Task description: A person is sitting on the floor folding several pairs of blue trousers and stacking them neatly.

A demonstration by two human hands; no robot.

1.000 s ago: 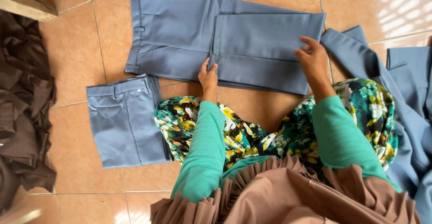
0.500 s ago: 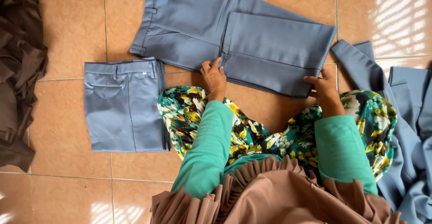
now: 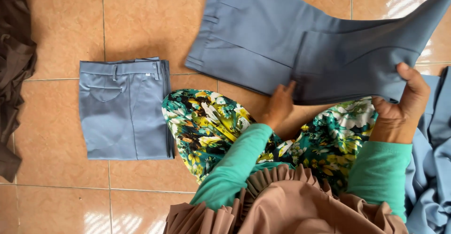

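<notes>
The right hand (image 3: 401,107) now grips the folded end of the grey-blue woven trousers (image 3: 282,50) and holds it raised off the terracotta floor tiles (image 3: 145,22). Half a second ago that end lay flat, with the hand resting at its lower corner. The fold is therefore in motion — the doubled leg section is being carried, not pressed.

The right hand's thumb lies over the top face of the cloth. The fingers curl beneath, pinching the edge between them.

The left hand (image 3: 280,105) stays at the lower edge of the garment near the fold line. Its fingers are close together and touch the cloth; whether they pinch it cannot be determined.

Condition of the trousers:
- waistband end flat on the tiles, upper centre of the view
- leg section doubled back over itself, right end lifted and slightly bowed
- fabric smooth, with a visible crease line

Adjacent items — a folded grey-blue trouser stack (image 3: 124,109) lies well apart to the left, loose grey-blue cloth (image 3: 434,168) lies at the right edge, and dark brown fabric (image 3: 14,74) lies at the far left.
</notes>
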